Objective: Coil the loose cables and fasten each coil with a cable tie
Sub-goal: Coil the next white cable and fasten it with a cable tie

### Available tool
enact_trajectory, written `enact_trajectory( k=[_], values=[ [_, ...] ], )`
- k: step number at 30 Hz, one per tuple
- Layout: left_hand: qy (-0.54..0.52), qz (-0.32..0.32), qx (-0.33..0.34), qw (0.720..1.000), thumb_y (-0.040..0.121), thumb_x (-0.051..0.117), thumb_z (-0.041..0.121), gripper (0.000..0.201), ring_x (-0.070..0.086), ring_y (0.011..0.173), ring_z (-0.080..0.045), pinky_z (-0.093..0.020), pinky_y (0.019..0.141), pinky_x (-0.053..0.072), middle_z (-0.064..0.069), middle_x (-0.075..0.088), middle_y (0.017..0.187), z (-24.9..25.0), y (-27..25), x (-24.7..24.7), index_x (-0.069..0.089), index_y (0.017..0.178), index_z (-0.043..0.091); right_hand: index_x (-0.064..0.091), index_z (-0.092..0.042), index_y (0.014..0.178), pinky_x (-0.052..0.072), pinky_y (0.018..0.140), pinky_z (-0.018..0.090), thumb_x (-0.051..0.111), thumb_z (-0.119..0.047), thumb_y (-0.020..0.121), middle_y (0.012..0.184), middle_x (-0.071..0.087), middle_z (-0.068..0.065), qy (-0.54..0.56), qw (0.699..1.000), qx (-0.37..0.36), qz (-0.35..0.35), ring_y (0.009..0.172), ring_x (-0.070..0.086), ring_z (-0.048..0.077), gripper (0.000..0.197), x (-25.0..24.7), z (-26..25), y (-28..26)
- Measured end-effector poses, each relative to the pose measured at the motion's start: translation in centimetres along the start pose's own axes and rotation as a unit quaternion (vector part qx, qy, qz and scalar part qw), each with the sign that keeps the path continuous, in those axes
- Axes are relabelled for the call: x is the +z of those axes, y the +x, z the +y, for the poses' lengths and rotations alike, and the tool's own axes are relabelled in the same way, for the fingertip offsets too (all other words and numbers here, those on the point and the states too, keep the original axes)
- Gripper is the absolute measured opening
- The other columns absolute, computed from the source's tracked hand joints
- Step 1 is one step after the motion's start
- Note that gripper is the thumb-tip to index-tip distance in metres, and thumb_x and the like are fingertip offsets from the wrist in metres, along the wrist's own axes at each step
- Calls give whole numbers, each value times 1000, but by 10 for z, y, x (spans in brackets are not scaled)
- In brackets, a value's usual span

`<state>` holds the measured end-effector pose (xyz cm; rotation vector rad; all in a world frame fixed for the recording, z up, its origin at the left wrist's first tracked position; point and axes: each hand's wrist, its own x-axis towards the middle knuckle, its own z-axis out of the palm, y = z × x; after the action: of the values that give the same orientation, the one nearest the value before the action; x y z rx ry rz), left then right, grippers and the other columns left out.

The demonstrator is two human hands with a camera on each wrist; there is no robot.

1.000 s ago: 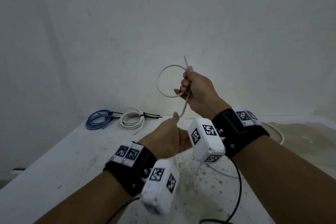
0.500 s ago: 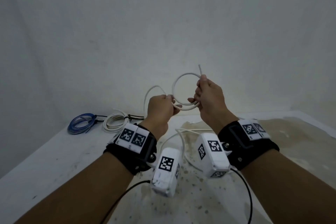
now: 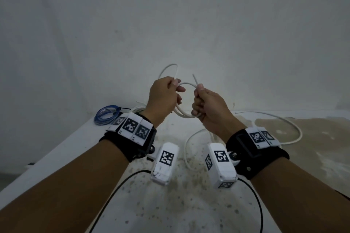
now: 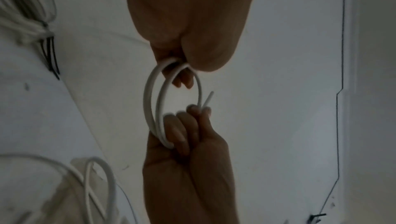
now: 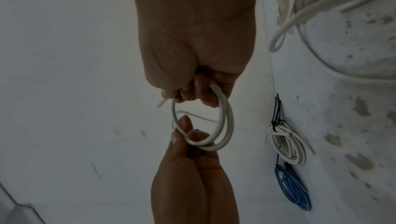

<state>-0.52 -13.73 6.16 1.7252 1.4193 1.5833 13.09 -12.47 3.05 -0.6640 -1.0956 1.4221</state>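
A loose white cable [image 3: 186, 83] is held up in front of the wall as a small coil of two turns [image 4: 150, 102]. My right hand [image 3: 198, 100] grips one side of the coil, and the cable's short free end [image 3: 195, 79] sticks up past its thumb. My left hand [image 3: 177, 91] pinches the opposite side, with a further loop [image 3: 168, 67] arching above its knuckles. In the right wrist view the two turns [image 5: 227, 117] run between both hands. The rest of the cable [image 3: 284, 121] trails in loose curves on the table.
A blue coil [image 3: 106, 117] and a white coil [image 5: 287, 144], tied with black cable ties [image 5: 277, 109], lie at the table's far left edge by the wall. The white speckled table [image 3: 189, 204] has a tan stained patch [image 3: 312, 147] at right. Black wrist-camera leads hang below my arms.
My left hand rose from near the table and brought a new loop of cable up to my right hand's loop. Both hands now hold a two-turn coil, slightly lower.
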Motion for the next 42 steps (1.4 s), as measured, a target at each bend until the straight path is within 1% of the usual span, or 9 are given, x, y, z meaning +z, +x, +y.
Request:
enact_trajectory(
  k=[4, 8, 14, 24, 28, 33, 36, 39, 42],
  values=[
    [91, -136, 89, 983, 103, 41, 13, 25, 70, 73, -9, -40, 69, 61, 4, 72, 99, -13, 7, -25, 62, 118, 10, 49, -14, 75, 33, 44, 22, 43, -33, 105, 51, 24, -5, 19, 999, 24, -42, 44, 20, 10, 35, -2, 4, -1],
    [98, -172, 120, 973, 103, 40, 11, 24, 72, 85, -9, -34, 78, 60, 2, 71, 104, -22, 8, -36, 58, 119, 12, 49, -14, 76, 31, 43, 21, 43, -33, 104, 52, 24, -5, 31, 998, 15, -45, 43, 21, 9, 35, 2, 8, 1],
    [20, -174, 55, 983, 104, 37, 8, 20, 73, 84, -21, -39, 77, 60, -5, 71, 104, -29, 10, -38, 55, 113, 9, 48, -14, 76, 25, 44, 21, 42, -33, 105, 51, 25, -6, 34, 999, 2, -31, 44, 21, 10, 35, 9, 8, 6],
    [49, -111, 103, 987, 102, 48, 16, 16, 60, 51, -14, -26, 52, 50, 1, 70, 81, -24, 14, -35, 63, 101, 11, 49, -15, 76, 27, 43, 22, 45, -34, 104, 53, 22, -5, 21, 999, 19, -40, 45, 19, 10, 34, 9, 11, 9],
    [50, -166, 120, 977, 101, 45, 7, 25, 57, 57, -8, -22, 56, 48, 10, 70, 88, -20, 19, -39, 67, 106, 15, 50, -14, 75, 30, 42, 21, 46, -33, 103, 53, 22, -4, 6, 998, 27, -55, 44, 21, 10, 35, 8, 8, 7],
    [19, -217, 90, 972, 103, 39, 5, 30, 37, 49, -4, -17, 46, 33, 6, 54, 69, -12, 18, -39, 66, 116, 9, 50, -13, 74, 33, 43, 22, 44, -32, 104, 55, 21, -3, -47, 994, 30, -89, 44, 22, 11, 36, 11, 4, 5],
    [39, -199, 112, 973, 103, 47, 19, 26, 39, 46, -1, -12, 48, 33, 17, 51, 56, -10, 13, -35, 70, 102, 6, 50, -13, 74, 34, 44, 23, 45, -32, 104, 56, 23, -2, -111, 989, 9, -95, 46, 23, 12, 36, 14, 3, 5],
    [41, -150, 121, 980, 98, 56, 32, 29, 40, 52, -9, -24, 52, 36, 5, 50, 58, -16, 14, -32, 67, 77, 16, 54, -11, 78, 34, 48, 25, 48, -33, 103, 55, 28, -3, -161, 981, -6, -104, 47, 26, 11, 34, 15, 4, 5],
    [51, -108, 127, 985, 97, 57, 31, 31, 43, 54, -11, -28, 56, 37, 2, 51, 57, -21, 17, -30, 65, 72, 16, 62, -4, 83, 49, 58, 34, 53, -39, 100, 50, 43, -1, -210, 973, -16, -90, 45, 40, 15, 39, 20, 1, 3]
  ],
)
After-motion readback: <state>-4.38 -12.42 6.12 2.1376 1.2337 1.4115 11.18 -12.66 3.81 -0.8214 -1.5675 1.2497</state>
